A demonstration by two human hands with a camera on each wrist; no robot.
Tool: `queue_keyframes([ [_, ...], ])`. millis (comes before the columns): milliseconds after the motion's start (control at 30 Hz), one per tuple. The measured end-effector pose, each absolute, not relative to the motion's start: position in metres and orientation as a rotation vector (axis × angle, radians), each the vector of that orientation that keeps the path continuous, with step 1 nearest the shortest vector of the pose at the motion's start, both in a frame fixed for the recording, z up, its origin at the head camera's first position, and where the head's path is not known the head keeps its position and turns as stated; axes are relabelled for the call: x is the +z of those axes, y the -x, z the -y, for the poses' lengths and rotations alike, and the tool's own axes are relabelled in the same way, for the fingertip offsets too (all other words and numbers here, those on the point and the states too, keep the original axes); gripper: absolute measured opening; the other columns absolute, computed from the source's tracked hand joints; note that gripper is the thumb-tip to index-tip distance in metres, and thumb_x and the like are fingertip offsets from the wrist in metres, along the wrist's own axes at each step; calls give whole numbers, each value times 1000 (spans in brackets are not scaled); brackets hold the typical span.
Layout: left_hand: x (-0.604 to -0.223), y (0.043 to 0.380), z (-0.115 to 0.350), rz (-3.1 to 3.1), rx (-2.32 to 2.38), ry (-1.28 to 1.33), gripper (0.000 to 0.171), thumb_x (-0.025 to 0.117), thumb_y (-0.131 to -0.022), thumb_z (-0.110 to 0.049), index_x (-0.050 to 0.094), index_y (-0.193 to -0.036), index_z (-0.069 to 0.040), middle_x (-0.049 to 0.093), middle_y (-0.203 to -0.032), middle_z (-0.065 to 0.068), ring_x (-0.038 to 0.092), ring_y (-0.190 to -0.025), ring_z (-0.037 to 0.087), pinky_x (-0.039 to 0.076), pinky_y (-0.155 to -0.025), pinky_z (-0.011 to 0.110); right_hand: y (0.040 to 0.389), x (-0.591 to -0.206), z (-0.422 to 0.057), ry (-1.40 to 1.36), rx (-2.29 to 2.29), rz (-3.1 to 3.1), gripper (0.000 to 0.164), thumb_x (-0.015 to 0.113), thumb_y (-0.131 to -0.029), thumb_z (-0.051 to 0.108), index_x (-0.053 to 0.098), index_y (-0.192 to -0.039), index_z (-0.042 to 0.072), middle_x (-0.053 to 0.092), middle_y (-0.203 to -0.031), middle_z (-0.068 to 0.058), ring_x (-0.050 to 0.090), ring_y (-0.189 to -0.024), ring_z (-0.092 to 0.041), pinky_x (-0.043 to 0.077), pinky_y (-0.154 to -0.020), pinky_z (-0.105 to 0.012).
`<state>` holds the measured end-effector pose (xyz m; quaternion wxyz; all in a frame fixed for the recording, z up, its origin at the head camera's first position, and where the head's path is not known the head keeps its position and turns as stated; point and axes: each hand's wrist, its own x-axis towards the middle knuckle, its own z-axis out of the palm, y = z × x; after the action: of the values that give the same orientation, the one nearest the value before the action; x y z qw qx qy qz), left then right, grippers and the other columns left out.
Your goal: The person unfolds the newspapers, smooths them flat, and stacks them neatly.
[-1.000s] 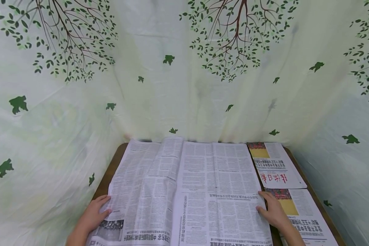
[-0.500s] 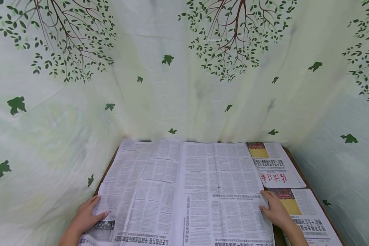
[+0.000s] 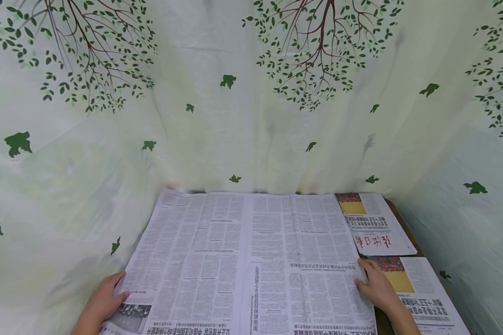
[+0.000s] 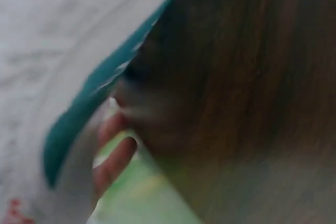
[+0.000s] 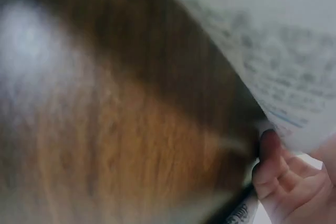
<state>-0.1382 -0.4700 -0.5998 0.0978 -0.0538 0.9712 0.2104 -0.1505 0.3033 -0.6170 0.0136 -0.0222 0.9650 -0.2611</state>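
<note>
Backdrop: pale cloth [image 3: 251, 125] w/ tree & leaf print, fills upper & side parts of my head view.
Table: brown wood [image 5: 126, 150], mostly covered in head cam; I get its grain, blurry, in R wrist cam.
Open newspaper: big spread [image 3: 245, 270], lower ctr of frame, over the table, fold running approx. down the mid.
Folded papers: upper one [image 3: 379, 228] & lower one [image 3: 423, 288], lower R of frame, each w/ red-and-yellow pic.
L hand: bottom L [image 3: 102, 300], pinching spread's L edge, thumb on top.
R hand: lower R [image 3: 377, 288], pinching its R edge, near lower folded paper.
Photo: small printed pic [image 3: 132, 317], bottom L of spread, beside L hand.
</note>
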Motion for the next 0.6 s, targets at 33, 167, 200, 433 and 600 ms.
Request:
queue_keyframes([
  [33,-597,138,469,-2860,603,172,78,73,-92,-19,34,-146,21,35,-143,47,34,-133,64,33,-109,71,149,-616,-303,71,-809,-3014,68,76,-89,14,47,-144,-13,47,-141,-37,54,-124,-55,48,-98,-64],
  [167,-582,132,465,-2815,548,164,81,74,-92,-29,36,-147,17,37,-143,46,37,-133,64,36,-108,71,146,-611,-302,127,-789,-3064,66,78,-89,18,52,-143,-10,50,-141,-32,55,-124,-51,48,-98,-63],
  [200,-578,131,463,-2816,539,152,82,74,-92,-33,38,-147,16,38,-143,46,38,-132,63,37,-107,70,146,-610,-301,158,-796,-3072,65,79,-89,19,54,-142,-8,51,-141,-30,56,-125,-50,48,-98,-64],
  [433,-548,126,447,-2899,558,-104,82,84,-83,-34,49,-144,8,51,-140,40,51,-125,59,45,-99,67,148,-612,-293,360,-761,-2982,74,81,-87,40,55,-144,-1,52,-150,-23,51,-136,-48,45,-106,-63],
  [600,-545,128,442,-2744,626,-73,89,91,-73,-31,52,-146,0,55,-139,36,59,-121,50,49,-97,61,146,-616,-294,361,-729,-2930,80,79,-87,47,54,-146,-1,48,-155,-21,49,-139,-48,45,-107,-62],
])
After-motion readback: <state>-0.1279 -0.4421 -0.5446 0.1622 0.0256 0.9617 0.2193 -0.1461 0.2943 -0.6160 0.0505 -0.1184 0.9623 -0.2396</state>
